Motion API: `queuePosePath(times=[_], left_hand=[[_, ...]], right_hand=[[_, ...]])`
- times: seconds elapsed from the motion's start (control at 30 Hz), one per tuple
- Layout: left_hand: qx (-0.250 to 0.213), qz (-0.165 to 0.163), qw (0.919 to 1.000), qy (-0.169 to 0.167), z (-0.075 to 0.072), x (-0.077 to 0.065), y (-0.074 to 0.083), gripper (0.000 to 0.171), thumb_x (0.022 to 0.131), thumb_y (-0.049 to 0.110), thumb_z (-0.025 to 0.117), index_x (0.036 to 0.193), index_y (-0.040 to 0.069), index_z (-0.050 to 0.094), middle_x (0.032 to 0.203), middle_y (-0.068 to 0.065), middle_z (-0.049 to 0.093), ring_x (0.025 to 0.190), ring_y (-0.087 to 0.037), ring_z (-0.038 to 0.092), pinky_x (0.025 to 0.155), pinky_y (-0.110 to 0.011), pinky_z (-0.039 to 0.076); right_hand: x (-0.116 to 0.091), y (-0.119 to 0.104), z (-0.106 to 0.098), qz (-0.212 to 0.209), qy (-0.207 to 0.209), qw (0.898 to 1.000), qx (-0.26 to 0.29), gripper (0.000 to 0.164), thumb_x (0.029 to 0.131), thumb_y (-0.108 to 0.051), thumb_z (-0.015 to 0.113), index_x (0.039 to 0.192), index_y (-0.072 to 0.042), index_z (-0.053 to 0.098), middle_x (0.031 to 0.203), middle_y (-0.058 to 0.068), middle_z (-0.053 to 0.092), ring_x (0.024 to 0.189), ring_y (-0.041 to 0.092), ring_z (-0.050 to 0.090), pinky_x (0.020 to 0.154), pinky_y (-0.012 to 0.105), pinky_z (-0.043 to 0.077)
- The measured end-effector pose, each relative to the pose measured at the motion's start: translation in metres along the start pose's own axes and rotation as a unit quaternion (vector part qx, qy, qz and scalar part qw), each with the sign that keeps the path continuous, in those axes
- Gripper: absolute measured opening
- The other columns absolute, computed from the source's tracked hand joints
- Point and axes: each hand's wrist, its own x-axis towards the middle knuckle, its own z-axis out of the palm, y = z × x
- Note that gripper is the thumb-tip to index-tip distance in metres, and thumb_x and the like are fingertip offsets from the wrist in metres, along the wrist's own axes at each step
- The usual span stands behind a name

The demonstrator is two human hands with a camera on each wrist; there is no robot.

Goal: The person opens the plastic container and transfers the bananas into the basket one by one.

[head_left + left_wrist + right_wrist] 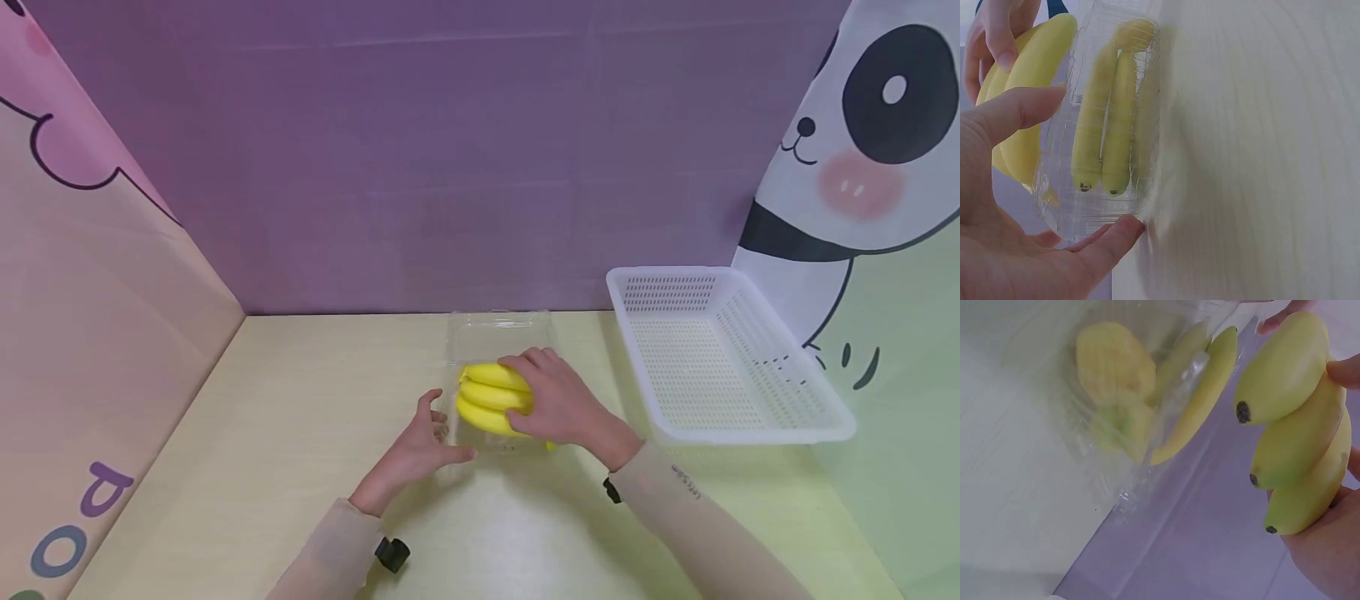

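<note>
My right hand (558, 400) grips a bunch of yellow bananas (491, 400) from the right side, holding it over a clear plastic clamshell box (498, 337). In the right wrist view, three dark banana tips of the held bunch (1297, 431) show apart from the box. More bananas (1119, 125) lie inside the box and show through its wall. My left hand (416, 454) is at the box's left side with thumb and fingers spread. In the left wrist view its fingertips (1125, 228) are right at the box's lower end, and its thumb overlaps the rim.
A white perforated plastic basket (708, 371) stands at the right of the pale wood table (315, 400). A purple backdrop (420, 167) rises behind the table. Printed cloth panels stand at the left and right, the right one with a panda (855, 108).
</note>
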Motion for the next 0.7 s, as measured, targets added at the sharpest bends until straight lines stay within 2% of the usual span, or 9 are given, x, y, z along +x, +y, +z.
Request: queuePosePath(times=[0.7], left_hand=[[-0.015,-0.007,0.9999,-0.003,0.0,0.002,0.0,0.114,0.077,0.022,0.09,0.159,0.011,0.012,0.143,-0.023,0.046,0.125,-0.038,0.052,0.097,-0.053,0.047]], right_hand=[[-0.002,0.0,-0.018,0.012,0.028,0.999,-0.045,0.059,0.078,-0.033,0.068,0.132,-0.011,0.061,0.112,0.008,0.061,0.099,0.027,0.052,0.083,0.044,0.039]])
